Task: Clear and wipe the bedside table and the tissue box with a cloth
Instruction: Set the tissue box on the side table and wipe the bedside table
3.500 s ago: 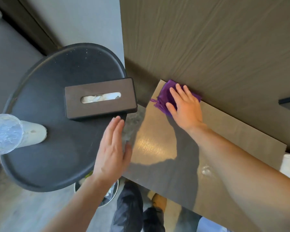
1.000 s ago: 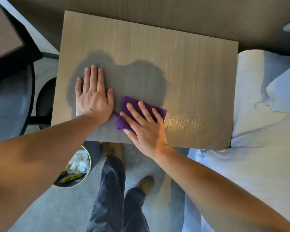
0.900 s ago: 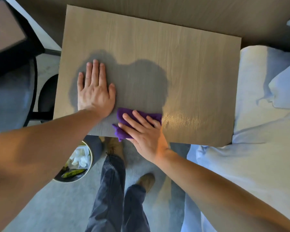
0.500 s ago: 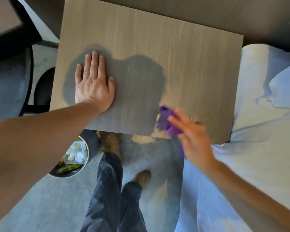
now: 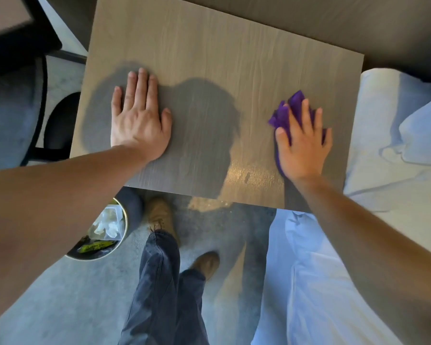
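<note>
Purple cloth (image 5: pixel 288 113): pinned flat under right hand (image 5: pixel 302 143) on counter (image 5: pixel 222 53)
Left hand (image 5: pixel 139 120): splayed, empty
Risk: cloth slips off counter edge

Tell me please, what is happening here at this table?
A person is wiping the wooden bedside table. The right hand lies flat on a purple cloth and presses it to the top near the right edge, beside the bed. The left hand rests flat and empty on the left part of the top. Nothing else stands on the table. A bin with rubbish sits on the floor below.
</note>
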`<control>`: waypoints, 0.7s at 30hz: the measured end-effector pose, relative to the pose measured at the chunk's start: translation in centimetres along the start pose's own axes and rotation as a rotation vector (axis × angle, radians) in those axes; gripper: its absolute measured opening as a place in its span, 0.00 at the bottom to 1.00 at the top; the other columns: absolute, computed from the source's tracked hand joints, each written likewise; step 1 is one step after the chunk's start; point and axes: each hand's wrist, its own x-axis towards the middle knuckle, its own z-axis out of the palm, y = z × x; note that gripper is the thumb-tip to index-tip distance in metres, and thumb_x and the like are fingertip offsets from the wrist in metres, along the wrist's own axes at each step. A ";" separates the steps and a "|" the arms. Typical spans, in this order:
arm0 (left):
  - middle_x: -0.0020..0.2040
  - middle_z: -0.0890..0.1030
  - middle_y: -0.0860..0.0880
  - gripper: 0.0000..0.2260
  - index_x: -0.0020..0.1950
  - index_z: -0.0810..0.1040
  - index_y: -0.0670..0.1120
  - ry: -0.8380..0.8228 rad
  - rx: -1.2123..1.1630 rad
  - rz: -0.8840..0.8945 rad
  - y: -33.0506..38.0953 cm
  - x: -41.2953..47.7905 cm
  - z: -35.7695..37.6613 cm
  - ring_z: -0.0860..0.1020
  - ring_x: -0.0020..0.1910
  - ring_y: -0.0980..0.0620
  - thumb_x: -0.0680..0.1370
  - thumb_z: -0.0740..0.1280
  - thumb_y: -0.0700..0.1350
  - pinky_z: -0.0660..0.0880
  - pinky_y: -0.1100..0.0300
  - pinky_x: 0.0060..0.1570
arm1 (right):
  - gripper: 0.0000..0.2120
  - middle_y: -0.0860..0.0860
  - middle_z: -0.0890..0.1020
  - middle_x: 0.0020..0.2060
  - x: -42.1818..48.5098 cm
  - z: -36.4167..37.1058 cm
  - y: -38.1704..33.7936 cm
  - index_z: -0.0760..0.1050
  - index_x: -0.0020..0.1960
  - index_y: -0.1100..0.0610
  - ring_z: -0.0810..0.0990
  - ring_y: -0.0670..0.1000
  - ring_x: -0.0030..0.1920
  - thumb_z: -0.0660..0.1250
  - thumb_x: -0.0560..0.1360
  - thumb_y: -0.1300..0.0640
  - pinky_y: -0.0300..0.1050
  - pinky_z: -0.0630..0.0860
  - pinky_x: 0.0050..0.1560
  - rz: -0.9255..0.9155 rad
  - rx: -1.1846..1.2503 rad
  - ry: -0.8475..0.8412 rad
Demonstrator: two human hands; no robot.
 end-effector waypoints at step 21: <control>0.84 0.48 0.46 0.31 0.84 0.51 0.46 -0.208 -0.207 0.091 -1.9 0.2 -3.0 0.43 0.83 0.48 0.84 0.53 0.56 0.40 0.48 0.79 | 0.29 0.48 0.69 0.78 -14.4 4.1 -13.3 0.73 0.75 0.45 0.68 0.55 0.78 0.73 0.76 0.58 0.52 0.60 0.72 -0.740 0.102 -0.143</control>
